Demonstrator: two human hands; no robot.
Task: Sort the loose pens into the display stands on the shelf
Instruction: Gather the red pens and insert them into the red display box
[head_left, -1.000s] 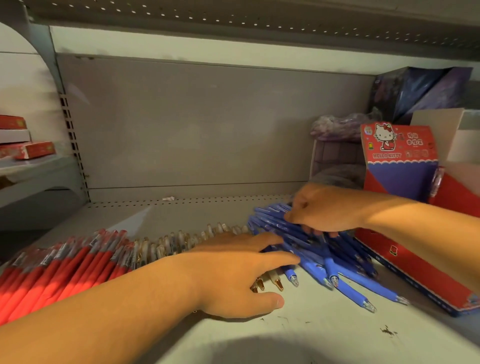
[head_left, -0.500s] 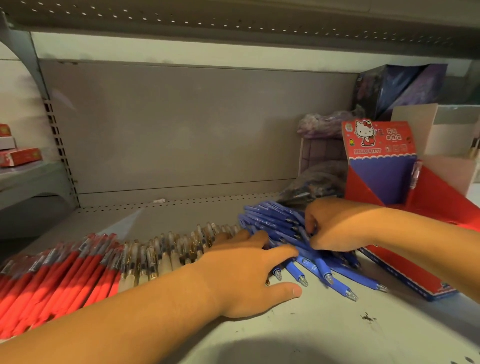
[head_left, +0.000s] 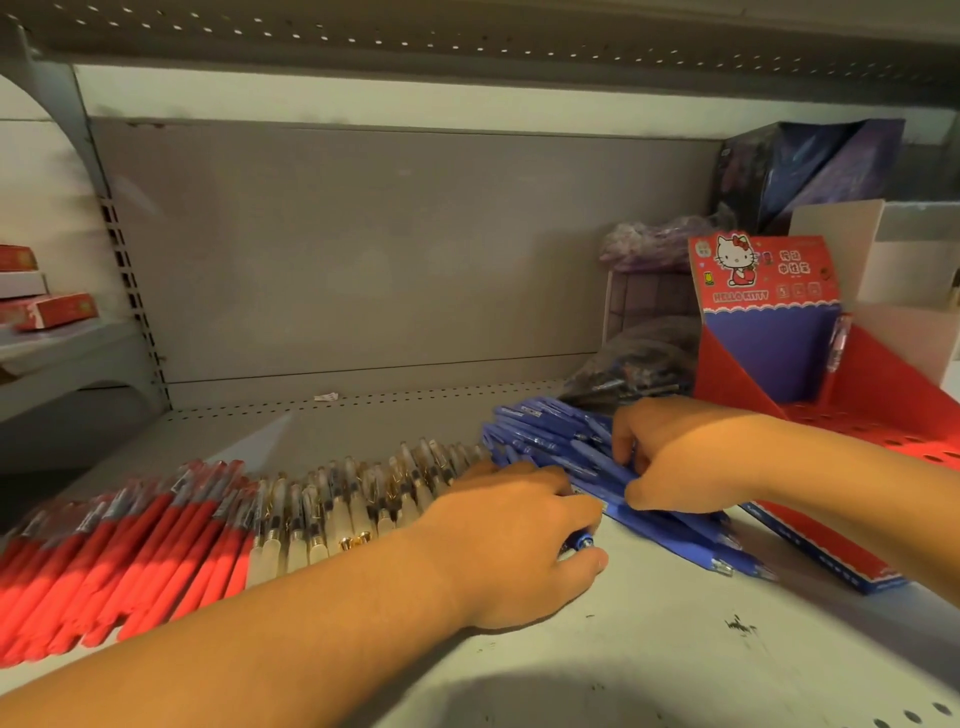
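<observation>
Nearest, the bare grey shelf (head_left: 649, 675) lies open in front of both hands, with a small dark scuff toward its right side and a few holes at the near right corner.

The left hand (head_left: 514, 545) lies palm down, fingers bent over the near ends of the blue pens (head_left: 550, 441) and thumb spread on the shelf, one pen tip pinched between them. The right hand (head_left: 675, 457) comes in from the right, its fingers curled into the same bunch and its thumb under it, gripping. The bunch fans out on the shelf between the two hands, its tips just beside the low blue front edge of the red display stand (head_left: 763, 332).

To the left, white pens (head_left: 337, 499) and then red pens (head_left: 130, 545) lie in a tight row that runs off the left edge of the view.

Behind that row the shelf is bare back to the grey back panel (head_left: 389, 249), apart from a paper scrap (head_left: 326, 397). A slotted post (head_left: 130, 291) closes the left side, and the upper shelf (head_left: 467, 36) hangs low overhead.

The stand's header card shows a cartoon cat and reads "HELLO KITTY"; the other characters are too small to read. One pen (head_left: 837, 343) hangs clipped on its side wall. Behind it sit a dark bag (head_left: 639, 364), a purple bag (head_left: 654, 241), a dark box (head_left: 810, 171) and a white box (head_left: 909, 260).
</observation>
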